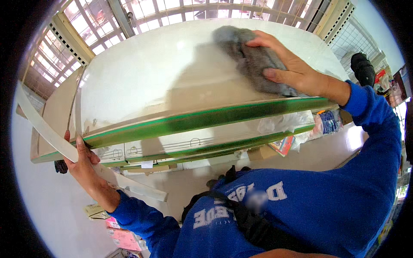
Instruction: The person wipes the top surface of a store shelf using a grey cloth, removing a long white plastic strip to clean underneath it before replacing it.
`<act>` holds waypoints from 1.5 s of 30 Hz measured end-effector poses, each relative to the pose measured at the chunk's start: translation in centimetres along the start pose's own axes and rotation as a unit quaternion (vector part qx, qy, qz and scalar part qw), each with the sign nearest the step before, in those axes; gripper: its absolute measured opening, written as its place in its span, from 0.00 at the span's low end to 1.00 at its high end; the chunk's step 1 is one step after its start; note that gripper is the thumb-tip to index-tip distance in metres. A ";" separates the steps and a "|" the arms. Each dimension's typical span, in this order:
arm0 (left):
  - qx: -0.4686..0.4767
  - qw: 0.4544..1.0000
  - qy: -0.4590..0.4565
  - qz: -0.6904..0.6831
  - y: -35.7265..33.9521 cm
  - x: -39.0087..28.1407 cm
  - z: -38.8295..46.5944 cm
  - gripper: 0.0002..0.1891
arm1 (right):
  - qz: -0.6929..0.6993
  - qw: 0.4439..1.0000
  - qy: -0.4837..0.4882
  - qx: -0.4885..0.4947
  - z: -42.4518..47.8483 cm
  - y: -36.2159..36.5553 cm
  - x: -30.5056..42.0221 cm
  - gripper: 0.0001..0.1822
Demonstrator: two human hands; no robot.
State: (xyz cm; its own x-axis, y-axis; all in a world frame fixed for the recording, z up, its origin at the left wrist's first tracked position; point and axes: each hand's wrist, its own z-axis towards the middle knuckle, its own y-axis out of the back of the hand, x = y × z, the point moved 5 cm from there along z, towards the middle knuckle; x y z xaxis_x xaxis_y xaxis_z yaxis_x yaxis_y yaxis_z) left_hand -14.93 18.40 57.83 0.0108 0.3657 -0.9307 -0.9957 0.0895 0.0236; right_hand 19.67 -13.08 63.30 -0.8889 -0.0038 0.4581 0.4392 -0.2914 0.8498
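Observation:
My right hand holds a bunched grey cloth against the top of a white metal shelf, towards its right side. The cloth is slightly blurred. At the shelf's front left corner, my left hand grips a long pale flat strip, which slants down past my wrist. Along the shelf's front edge runs a green price rail. Brownish marks show on the shelf surface near this edge, partly under my shadow.
Wire mesh stands behind the shelf, between slotted uprights. Lower shelves with green rails hold wire hooks and plastic bags. A black object hangs at the right. Pink packets lie low at the left.

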 end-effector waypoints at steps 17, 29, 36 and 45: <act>0.014 1.000 -0.005 0.011 0.4 0.4 0.4 0.24 | 0.030 0.976 0.200 -0.076 20.0 -14.9 12.1 0.30; 0.007 1.000 0.009 0.004 1.5 0.6 0.5 0.27 | 0.495 0.863 -0.103 -0.016 28.7 -11.5 13.8 0.20; -0.015 1.000 0.003 0.010 1.1 0.6 0.2 0.26 | 0.622 0.782 0.019 0.015 14.4 3.6 0.8 0.18; 0.015 1.000 -0.015 0.003 0.7 0.5 0.6 0.26 | 0.209 0.902 -0.250 -0.282 -4.3 8.6 -14.2 0.29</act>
State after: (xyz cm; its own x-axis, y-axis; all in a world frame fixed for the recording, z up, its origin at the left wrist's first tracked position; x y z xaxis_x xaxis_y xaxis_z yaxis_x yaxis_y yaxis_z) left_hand -15.57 19.20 57.64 0.0076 0.3944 -0.9189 -0.9925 0.1150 0.0411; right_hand 35.49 -19.67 62.97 -0.4279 0.1652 0.8886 0.4615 -0.8053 0.3720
